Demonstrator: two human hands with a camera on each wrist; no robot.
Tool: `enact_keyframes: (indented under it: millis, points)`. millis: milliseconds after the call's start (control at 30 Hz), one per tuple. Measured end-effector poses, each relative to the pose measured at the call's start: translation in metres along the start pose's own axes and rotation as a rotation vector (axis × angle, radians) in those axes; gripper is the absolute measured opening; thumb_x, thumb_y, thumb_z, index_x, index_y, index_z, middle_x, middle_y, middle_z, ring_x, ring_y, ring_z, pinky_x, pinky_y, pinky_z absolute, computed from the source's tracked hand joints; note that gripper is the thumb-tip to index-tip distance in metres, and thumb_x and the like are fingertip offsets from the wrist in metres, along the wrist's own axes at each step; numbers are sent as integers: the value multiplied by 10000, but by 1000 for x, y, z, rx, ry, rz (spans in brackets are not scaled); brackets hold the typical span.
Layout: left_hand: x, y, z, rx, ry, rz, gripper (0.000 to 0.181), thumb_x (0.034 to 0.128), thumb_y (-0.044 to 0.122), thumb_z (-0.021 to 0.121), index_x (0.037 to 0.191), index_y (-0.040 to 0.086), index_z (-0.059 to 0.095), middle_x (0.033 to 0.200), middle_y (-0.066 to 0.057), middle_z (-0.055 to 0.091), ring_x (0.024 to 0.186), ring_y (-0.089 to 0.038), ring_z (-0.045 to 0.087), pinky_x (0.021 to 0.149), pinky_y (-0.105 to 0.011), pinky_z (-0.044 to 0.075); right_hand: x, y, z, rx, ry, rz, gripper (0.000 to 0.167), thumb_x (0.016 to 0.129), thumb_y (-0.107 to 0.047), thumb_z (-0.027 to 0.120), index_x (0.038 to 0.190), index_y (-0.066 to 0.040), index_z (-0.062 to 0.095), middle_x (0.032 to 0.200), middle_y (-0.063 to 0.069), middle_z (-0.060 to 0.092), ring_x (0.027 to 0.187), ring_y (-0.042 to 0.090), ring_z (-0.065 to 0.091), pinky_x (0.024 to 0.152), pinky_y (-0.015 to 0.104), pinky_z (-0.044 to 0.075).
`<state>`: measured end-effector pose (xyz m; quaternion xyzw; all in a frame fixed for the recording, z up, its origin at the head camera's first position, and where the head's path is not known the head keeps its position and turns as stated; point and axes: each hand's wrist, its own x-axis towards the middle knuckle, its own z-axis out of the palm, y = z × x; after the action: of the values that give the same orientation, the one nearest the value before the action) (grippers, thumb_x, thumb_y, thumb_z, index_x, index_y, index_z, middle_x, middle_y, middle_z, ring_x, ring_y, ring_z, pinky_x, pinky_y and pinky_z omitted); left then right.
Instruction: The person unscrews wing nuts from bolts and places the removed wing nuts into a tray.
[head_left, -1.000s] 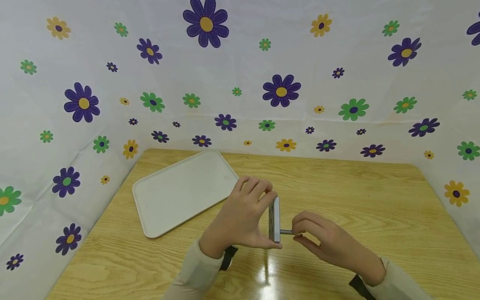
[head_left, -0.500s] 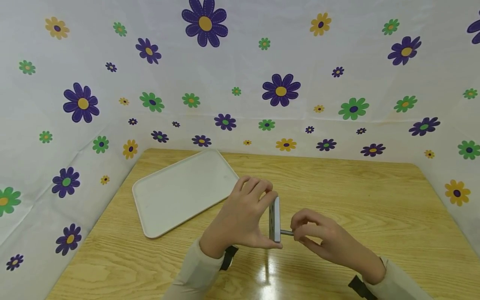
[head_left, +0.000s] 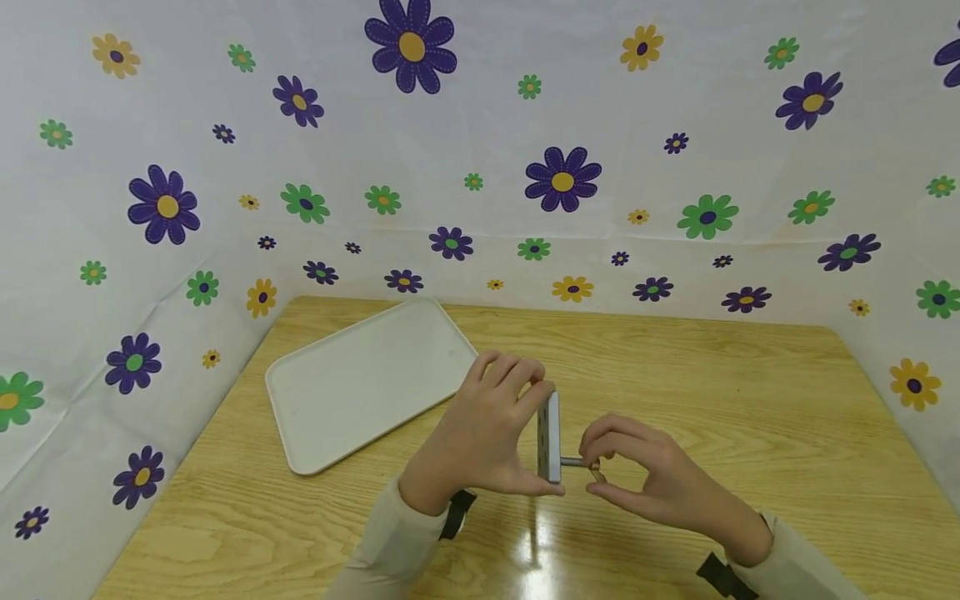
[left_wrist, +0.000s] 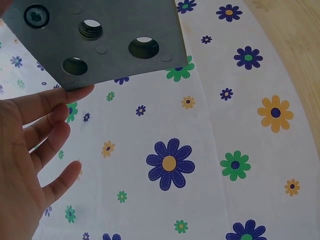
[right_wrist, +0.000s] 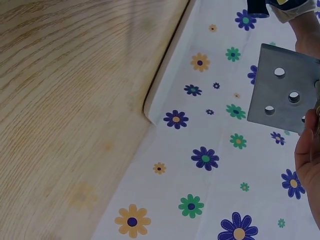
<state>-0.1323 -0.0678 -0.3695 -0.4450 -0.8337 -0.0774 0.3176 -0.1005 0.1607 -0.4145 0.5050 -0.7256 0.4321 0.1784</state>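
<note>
In the head view my left hand (head_left: 487, 433) holds a grey metal plate (head_left: 553, 437) on edge, fingers on top and thumb below. The left wrist view shows several round holes through the plate (left_wrist: 110, 40); a round part with a hex recess (left_wrist: 36, 16) fills one corner hole. A thin metal rod (head_left: 573, 462) juts from the plate's right face and has a small bent, brassy end (head_left: 597, 473). Around that end curl the thumb and fingers of my right hand (head_left: 660, 479). The right wrist view shows the plate (right_wrist: 280, 92), with the right hand (right_wrist: 309, 155) mostly cut off.
A white tray (head_left: 367, 383) lies tilted on the wooden table (head_left: 712, 383), left of and behind the hands. A flowered cloth (head_left: 480, 133) hangs along the back and sides of the table.
My right thumb and fingers shift around the rod's end; the thumb drops away from the fingers and the bent end comes into sight. The left hand and plate stay almost still.
</note>
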Motion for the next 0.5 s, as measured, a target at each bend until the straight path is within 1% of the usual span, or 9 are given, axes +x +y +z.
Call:
enact_keyframes:
  millis: [133, 233, 367, 500]
  points:
    - [1, 0, -1, -2, 1, -1, 880, 431, 855, 644, 967, 158, 619, 1005, 14, 516, 934, -167, 469, 915, -361, 392, 1, -3, -2, -28, -20, 48, 129, 857, -170, 667, 922, -109, 575, 970, 6, 583, 911, 93, 557, 859, 162, 459]
    - [1, 0, -1, -5, 4, -1, 878, 430, 854, 645, 966, 160, 617, 1003, 15, 516, 933, -168, 470, 915, -362, 394, 2, -5, -3, -35, -25, 74, 129, 877, -206, 632, 907, -99, 567, 952, -3, 580, 882, 80, 559, 827, 153, 467]
    - [1, 0, -2, -5, 0, 0, 882, 432, 858, 641, 973, 162, 617, 1005, 15, 517, 937, -168, 471, 915, -364, 396, 3, -7, -3, -30, -22, 69, 145, 881, -176, 621, 961, -65, 572, 939, 12, 579, 828, 80, 576, 743, 156, 491]
    - [1, 0, -2, -1, -6, -2, 889, 430, 861, 638, 980, 163, 619, 1013, 15, 518, 945, -168, 471, 923, -366, 396, 3, -8, -3, -36, -15, 64, 182, 885, -163, 615, 1016, -43, 575, 946, 26, 584, 823, 94, 597, 743, 153, 502]
